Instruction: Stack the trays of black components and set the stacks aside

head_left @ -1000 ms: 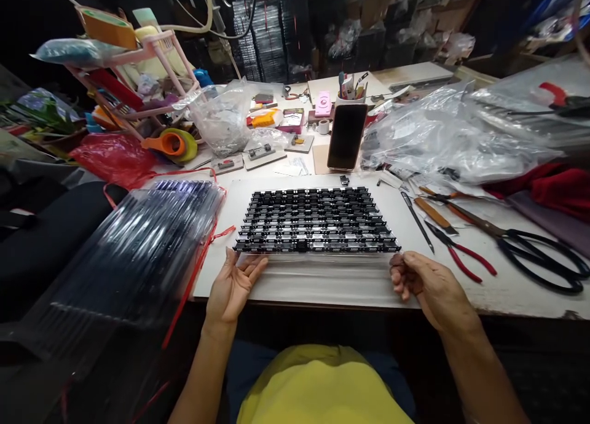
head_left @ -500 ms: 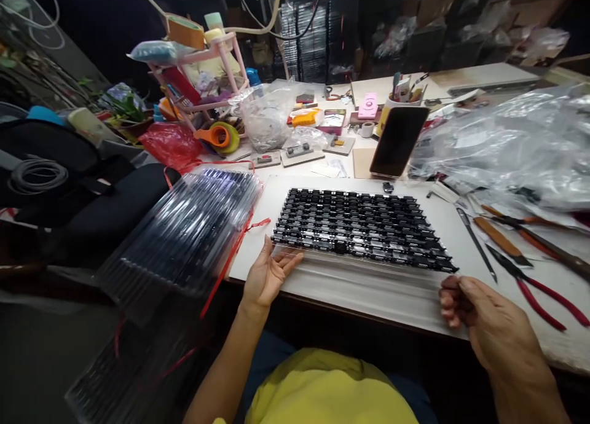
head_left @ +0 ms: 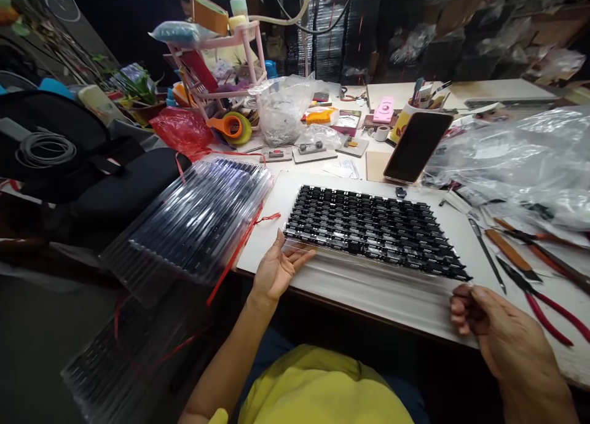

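Observation:
A clear plastic tray [head_left: 338, 250] filled with rows of small black parts [head_left: 369, 227] is held at its near edge, tilted slightly over the white worktop. My left hand [head_left: 276, 270] grips its near left corner, thumb at the edge and fingers spread beneath. At the near right corner, my right hand [head_left: 488, 316] pinches the tray between thumb and curled fingers. Left of it lies a stack of similar clear trays [head_left: 203, 215] with dark contents, with red string [head_left: 235, 258] along its side.
Pliers with red handles [head_left: 548, 313], a brown-handled blade [head_left: 511, 252] and a thin pointed tool [head_left: 487, 252] lie to the right. A phone [head_left: 417, 147] leans behind the tray. Clear plastic bags [head_left: 520, 153] are heaped at the right. More trays [head_left: 124, 350] sit lower left.
The whole view has swung a little to the left, so everything appears further right. Both hands keep their places at the tray's near corners.

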Demonstrator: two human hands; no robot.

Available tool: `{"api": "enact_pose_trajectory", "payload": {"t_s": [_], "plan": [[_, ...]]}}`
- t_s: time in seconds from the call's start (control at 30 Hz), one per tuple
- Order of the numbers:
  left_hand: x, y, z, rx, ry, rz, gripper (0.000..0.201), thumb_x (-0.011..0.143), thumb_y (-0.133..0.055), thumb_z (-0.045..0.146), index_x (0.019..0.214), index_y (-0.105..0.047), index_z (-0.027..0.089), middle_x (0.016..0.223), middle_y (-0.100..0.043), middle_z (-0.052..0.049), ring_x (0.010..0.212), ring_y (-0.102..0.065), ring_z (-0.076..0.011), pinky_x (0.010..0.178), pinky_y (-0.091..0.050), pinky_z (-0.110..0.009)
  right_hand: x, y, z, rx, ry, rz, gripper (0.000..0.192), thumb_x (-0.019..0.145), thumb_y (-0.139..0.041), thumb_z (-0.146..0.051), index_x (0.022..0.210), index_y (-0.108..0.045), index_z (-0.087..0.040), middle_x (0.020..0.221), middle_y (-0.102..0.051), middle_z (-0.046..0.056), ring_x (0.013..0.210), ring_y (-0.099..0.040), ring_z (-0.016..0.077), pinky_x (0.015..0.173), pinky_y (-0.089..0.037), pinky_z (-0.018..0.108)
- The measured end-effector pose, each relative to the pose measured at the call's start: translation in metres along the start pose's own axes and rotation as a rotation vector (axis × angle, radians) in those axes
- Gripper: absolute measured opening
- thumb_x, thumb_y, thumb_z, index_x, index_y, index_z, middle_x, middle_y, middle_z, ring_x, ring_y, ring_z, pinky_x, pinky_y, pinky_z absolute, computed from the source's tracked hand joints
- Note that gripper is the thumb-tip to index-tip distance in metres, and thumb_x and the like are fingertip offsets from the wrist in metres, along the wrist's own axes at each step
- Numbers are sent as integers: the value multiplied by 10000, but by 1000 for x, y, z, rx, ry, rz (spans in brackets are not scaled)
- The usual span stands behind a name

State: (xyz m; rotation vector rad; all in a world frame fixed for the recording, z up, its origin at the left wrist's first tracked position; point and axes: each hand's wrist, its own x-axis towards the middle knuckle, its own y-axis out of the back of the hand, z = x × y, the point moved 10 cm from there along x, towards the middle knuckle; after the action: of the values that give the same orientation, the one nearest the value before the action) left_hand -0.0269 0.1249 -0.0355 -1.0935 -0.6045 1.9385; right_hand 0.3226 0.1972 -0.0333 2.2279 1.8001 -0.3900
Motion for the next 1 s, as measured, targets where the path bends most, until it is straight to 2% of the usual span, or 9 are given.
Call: {"api": "enact_pose_trajectory", "payload": {"t_s": [0.23, 0.4, 0.53, 0.63, 0.7, 0.83, 0.9, 1.0], "plan": [[0, -1, 0, 2, -4, 2, 193, 938, -428, 299, 912, -553, 154, 826, -701, -102, 860, -695, -242, 796, -561, -413, 0, -4, -4, 0, 22, -14, 322, 490, -739, -440, 601, -607, -168, 461, -554, 15, 373, -472, 109, 321, -349, 204], [2, 1, -2, -47, 41, 5, 218, 941, -418, 296, 977, -568, 142, 907, -700, -115, 937, -676, -247, 869, -531, -449, -13, 3, -4, -14, 42, -21, 374, 532, -736, -505, 625, -602, -169, 451, -532, -8, 358, -448, 88, 302, -295, 178], [8, -1, 6, -122, -5, -18, 348, 945, -383, 281, 1216, -485, 88, 1184, -606, -208, 1144, -566, -289, 958, -464, -478, -47, -3, 25, -50, -57, -122, 484, 543, -725, -607, 689, -624, -157, 450, -530, -12, 345, -452, 91, 292, -279, 175], [12, -4, 18, -100, -154, -17, 453, 926, -408, 277, 1319, -394, 52, 1346, -469, -248, 1232, -484, -292, 1005, -421, -444, -80, -27, 60, -36, -195, -290, 515, 592, -703, -623, 756, -641, -138, 468, -547, -5, 353, -474, 94, 307, -301, 176], [11, -4, 23, -37, -279, 6, 453, 911, -432, 243, 1334, -398, 84, 1399, -421, -222, 1272, -443, -257, 1033, -393, -393, -96, -42, 75, -21, -241, -387, 527, 628, -678, -629, 797, -647, -131, 487, -563, 1, 375, -501, 99, 324, -326, 176], [-5, -7, 23, 277, -471, 16, 429, 860, -528, 176, 1286, -507, 228, 1464, -374, -84, 1350, -326, -199, 1091, -300, -331, -106, -53, 83, -117, -271, -552, 569, 624, -651, -663, 805, -652, -123, 516, -596, 26, 395, -547, 130, 334, -356, 193], [-19, -15, 19, 612, -556, -12, 406, 857, -562, 222, 1258, -547, 282, 1498, -317, -22, 1388, -235, -202, 1128, -204, -341, -101, -45, 73, -199, -233, -586, 551, 640, -640, -654, 793, -661, -125, 529, -612, 41, 401, -557, 140, 332, -350, 196], [-42, -38, 7, 1217, -737, -119, 382, 884, -524, 296, 1264, -548, 326, 1551, -155, 27, 1424, -37, -247, 1141, -78, -447, -79, -21, 41, -263, -71, -477, 523, 677, -618, -629, 830, -687, -134, 550, -623, 52, 419, -554, 146, 340, -368, 215]]}}
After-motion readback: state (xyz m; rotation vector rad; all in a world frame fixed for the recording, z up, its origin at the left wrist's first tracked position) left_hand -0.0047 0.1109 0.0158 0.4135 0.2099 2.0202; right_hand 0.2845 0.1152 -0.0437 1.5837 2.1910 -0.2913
